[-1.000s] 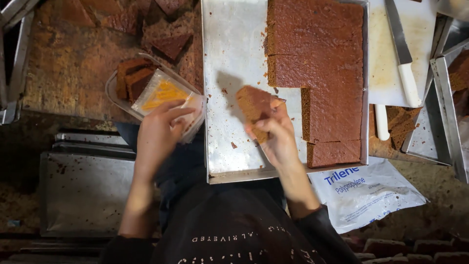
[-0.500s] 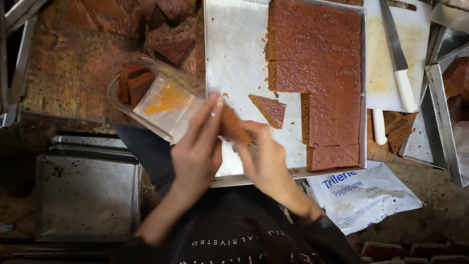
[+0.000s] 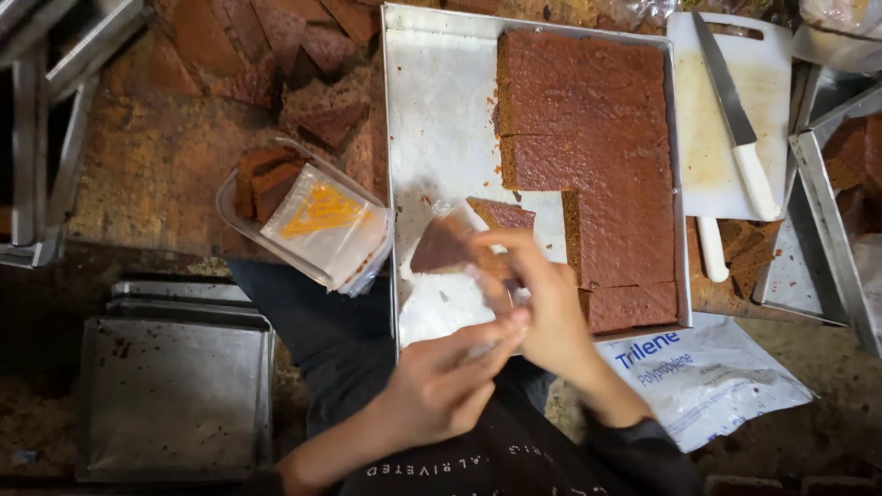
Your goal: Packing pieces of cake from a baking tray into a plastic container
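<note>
Brown cake wedge [image 3: 444, 246], half inside a clear plastic bag [image 3: 459, 276], sits over the metal tray [image 3: 441, 110] near the desk's front edge. Right hand [image 3: 551, 312] fingers pinch the bag's mouth; left hand [image 3: 441, 390] fingers grip its lower edge. Crumbly and soft, the wedge looks best supported from beneath
</note>
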